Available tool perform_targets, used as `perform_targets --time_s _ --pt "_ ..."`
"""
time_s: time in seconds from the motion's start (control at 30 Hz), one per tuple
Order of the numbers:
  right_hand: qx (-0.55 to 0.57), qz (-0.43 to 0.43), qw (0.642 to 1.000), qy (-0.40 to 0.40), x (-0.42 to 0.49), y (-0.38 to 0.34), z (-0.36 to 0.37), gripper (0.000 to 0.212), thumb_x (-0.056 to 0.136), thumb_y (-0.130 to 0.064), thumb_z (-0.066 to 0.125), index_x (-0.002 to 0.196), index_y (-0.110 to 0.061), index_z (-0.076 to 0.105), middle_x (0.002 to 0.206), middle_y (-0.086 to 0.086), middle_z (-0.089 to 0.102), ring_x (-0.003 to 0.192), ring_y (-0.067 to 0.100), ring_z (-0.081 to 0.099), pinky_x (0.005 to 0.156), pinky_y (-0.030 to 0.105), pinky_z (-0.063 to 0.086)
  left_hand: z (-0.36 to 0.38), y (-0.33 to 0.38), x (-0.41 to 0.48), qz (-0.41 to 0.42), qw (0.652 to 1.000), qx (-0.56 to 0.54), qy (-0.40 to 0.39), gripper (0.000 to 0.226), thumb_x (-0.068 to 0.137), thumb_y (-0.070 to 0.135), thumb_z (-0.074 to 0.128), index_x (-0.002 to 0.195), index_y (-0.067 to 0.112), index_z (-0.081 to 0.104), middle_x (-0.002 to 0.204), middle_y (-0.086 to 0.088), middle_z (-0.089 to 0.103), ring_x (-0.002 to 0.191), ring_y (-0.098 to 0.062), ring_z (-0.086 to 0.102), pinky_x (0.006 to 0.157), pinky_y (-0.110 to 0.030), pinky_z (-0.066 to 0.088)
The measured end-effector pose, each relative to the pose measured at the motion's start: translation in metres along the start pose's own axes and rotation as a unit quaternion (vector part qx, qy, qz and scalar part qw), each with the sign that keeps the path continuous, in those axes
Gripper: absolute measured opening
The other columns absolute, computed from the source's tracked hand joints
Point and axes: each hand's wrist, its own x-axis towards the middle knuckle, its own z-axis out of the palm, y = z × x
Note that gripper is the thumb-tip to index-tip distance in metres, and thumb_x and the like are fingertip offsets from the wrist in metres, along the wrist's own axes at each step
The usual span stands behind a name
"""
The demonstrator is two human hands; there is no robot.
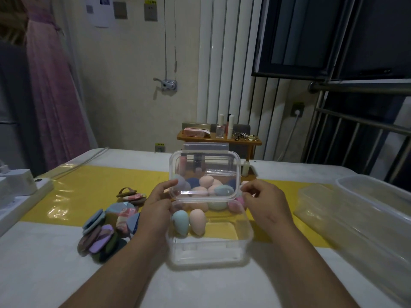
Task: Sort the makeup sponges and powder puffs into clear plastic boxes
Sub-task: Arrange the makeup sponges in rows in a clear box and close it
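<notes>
Centre frame: left hand (159,202) and right hand (264,201), each grip pinching a side edge of the clear rectangular plastic lid (204,167), held tilted over the clear plastic box (209,252). Pastel egg-shaped makeup sponges (197,221) inside. Flat multicoloured powder puffs (104,230) piled left on the surface (55,274).

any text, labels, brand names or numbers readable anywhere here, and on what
None can be read.
Paper sheets on the wall: print too blurred.
Yellow sticker on the wall plate: marks too small.
Pink box on the shelf: no legible lettering.
Clear box and lid: no label visible.
</notes>
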Motion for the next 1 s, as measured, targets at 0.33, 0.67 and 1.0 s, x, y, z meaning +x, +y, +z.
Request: perform_targets --time_s 0.33,0.67,1.0 --pt "-0.147 0.047 0.987 -0.050 0.014 0.050 0.022 0.046 0.096 -0.011 0.047 0.136 -0.032 0.056 0.132 -0.003 0.058 0.111 0.021 0.055 0.087 0.031 0.047 0.000 -0.001 -0.001 -0.004 1.000 -0.008 0.001 0.057 0.088 -0.010 0.038 0.106 0.032 0.071 0.119 -0.008 0.067 0.100 -0.031 0.066 0.061 -0.033 0.055" --pt "-0.285 0.118 0.951 0.009 0.012 0.050 0.016 0.032 0.097 -0.018 0.055 0.128 -0.025 0.059 0.121 0.006 0.051 0.109 0.027 0.052 0.082 0.035 0.044 -0.001 0.001 -0.004 -0.007 1.000 0.011 0.001 0.055 0.091 -0.007 0.039 0.108 0.035 0.070 0.121 -0.006 0.064 0.100 -0.030 0.065 0.059 -0.033 0.056" --pt "-0.038 0.055 0.994 0.086 0.003 0.017 0.002 0.022 0.092 -0.030 0.064 0.103 -0.028 0.045 0.096 0.001 0.059 0.082 0.021 0.058 0.063 0.033 0.047 0.002 0.003 -0.007 -0.012 1.000 -0.007 0.005 0.055 0.091 -0.007 0.039 0.106 0.034 0.071 0.118 -0.006 0.066 0.097 -0.030 0.067 0.062 -0.035 0.057"
